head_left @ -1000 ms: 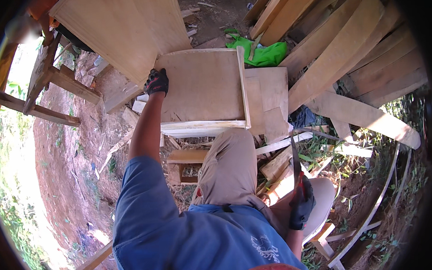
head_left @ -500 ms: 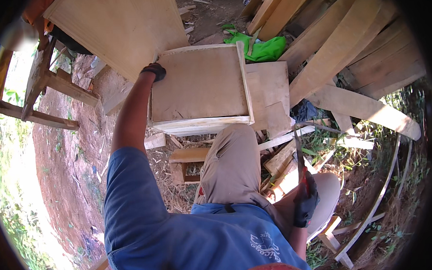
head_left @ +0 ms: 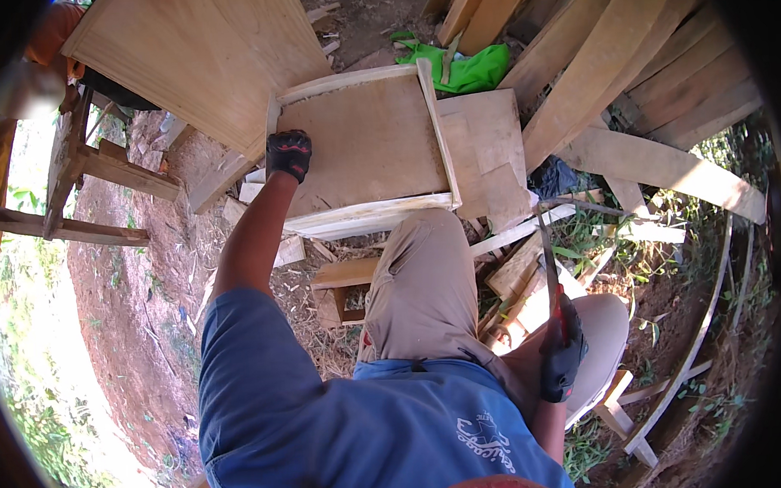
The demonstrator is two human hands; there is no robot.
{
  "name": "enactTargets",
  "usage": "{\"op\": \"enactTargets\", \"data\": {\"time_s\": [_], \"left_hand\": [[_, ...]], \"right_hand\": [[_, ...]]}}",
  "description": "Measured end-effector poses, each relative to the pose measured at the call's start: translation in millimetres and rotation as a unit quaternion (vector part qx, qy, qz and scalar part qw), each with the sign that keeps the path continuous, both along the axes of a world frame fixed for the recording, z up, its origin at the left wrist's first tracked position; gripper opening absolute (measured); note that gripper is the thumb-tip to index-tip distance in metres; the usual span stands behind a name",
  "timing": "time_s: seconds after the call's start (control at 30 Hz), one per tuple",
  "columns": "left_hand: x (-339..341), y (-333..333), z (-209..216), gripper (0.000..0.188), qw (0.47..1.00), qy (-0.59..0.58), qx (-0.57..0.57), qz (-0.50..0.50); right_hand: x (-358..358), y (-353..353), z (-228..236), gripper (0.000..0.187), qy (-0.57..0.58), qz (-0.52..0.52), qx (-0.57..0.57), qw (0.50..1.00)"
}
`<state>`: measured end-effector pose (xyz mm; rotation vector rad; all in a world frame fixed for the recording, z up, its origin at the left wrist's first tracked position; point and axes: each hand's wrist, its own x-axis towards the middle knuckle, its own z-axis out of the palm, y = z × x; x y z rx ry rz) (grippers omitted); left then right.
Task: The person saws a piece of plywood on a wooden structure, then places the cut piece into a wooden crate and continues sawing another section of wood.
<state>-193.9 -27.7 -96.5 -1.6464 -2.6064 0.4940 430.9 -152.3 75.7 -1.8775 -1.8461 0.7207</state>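
A shallow wooden drawer [head_left: 365, 142], with a flat panel and raised pale edges, rests in front of me against my bent knee. At its left side is my left hand [head_left: 289, 155] in a black glove with red marks, fingers curled down on the edge; the fingertips are hidden. Beside my right thigh, my right hand [head_left: 563, 358], gloved in black too, is closed round the red handle of what looks like a handsaw [head_left: 549, 260]. Its narrow dark blade points away from me, apart from the drawer.
A large wooden panel [head_left: 195, 61] leans at the far left. Long boards [head_left: 608, 73] pile up at the right, near a bright green cloth [head_left: 479, 70]. Offcuts [head_left: 491, 167] lie right of the drawer. A small wooden frame [head_left: 344, 276] sits by my knee, and a wooden trestle [head_left: 117, 172] stands left.
My left hand has moved from the drawer's far left corner nearer to me along its left side. The drawer has turned slightly. My right hand keeps hold of the handsaw.
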Motion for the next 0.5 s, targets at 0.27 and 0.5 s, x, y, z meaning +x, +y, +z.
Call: {"op": "enactTargets", "data": {"time_s": [0.27,0.5], "left_hand": [[90,-47,-25,0.069,0.944,-0.171,0.271,-0.075],[88,-52,-27,0.052,0.919,-0.154,0.332,-0.146]], "right_hand": [[-4,-4,-6,0.048,0.063,-0.017,-0.019,0.998],[-9,-2,-11,0.046,-0.017,0.065,0.035,0.997]]}}
